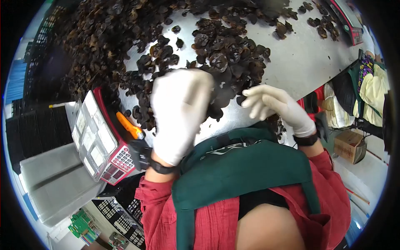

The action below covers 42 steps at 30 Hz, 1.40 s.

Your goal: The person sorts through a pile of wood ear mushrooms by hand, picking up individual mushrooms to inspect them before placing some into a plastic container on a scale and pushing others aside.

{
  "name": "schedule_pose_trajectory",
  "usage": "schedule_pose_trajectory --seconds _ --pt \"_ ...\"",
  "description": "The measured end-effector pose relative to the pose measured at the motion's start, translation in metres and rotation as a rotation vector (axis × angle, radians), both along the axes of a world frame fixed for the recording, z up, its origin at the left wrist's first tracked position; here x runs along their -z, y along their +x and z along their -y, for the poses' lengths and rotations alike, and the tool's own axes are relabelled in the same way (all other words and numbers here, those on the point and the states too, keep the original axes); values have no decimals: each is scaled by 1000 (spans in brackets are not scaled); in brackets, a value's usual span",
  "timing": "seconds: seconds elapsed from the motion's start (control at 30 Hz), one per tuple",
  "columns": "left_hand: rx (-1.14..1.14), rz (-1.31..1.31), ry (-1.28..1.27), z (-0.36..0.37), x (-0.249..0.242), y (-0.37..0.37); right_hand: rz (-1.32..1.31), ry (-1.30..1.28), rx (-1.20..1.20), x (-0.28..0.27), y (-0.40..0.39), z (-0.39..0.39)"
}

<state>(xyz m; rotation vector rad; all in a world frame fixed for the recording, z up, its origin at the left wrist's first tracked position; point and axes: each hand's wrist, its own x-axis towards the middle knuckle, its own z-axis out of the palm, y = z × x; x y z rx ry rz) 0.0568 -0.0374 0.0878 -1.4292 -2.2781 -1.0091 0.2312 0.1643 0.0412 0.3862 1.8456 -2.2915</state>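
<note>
Nearest is the person's green apron (246,166), which stands against the near edge of the tabletop (291,58). Above this edge is the left hand (181,112), in a white glove and blurred; its fingers seem to be curled in, but one cannot tell whether they are clamped on something. The right hand (277,104), also gloved, is over the near edge to the right, with its fingers half bent and a little apart, and no piece is seen in its grasp. At the near left corner there is a scale (98,139), and just beside it an orange tool (128,126) (perhaps a cutter, only the bright body is clear).

The dark, curled pieces (227,54) lie from between the hands toward the far edge, in a loose cluster; a bigger heap (100,46) fills the left side. Near the far right corner is a second scale (350,27).

The step in hand appears to be picking over the pieces by hand. The next move, as one may judge, calls for the right fingers to close gently on single pieces, without scattering the neighbours.
</note>
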Motion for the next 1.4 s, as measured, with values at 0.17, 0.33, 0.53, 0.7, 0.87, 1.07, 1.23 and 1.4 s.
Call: schedule_pose_trajectory --seconds 0.17,0.33,0.53,0.7,0.87,1.07,1.23,1.4 --pt "455 248 -189 4 32 56 88 -432 -32 41 -9 26" --pt "360 436 -212 39 40 51 138 88 -109 18 45 -14" --pt "-123 45 -202 87 57 19 129 559 -96 -21 76 -50" --pt "-435 116 -288 90 63 -10 11 736 -84 -48 -24 -18" --pt "-253 -14 -303 82 90 -11 -444 1124 -316 -49 -166 2" --pt "-180 129 -359 79 83 -14 -480 1308 -177 -67 -336 30" --pt "-115 135 -390 79 84 -17 -405 1498 -221 16 -411 62" --pt "-116 121 -343 83 89 -16 -435 1625 -266 61 -355 68"
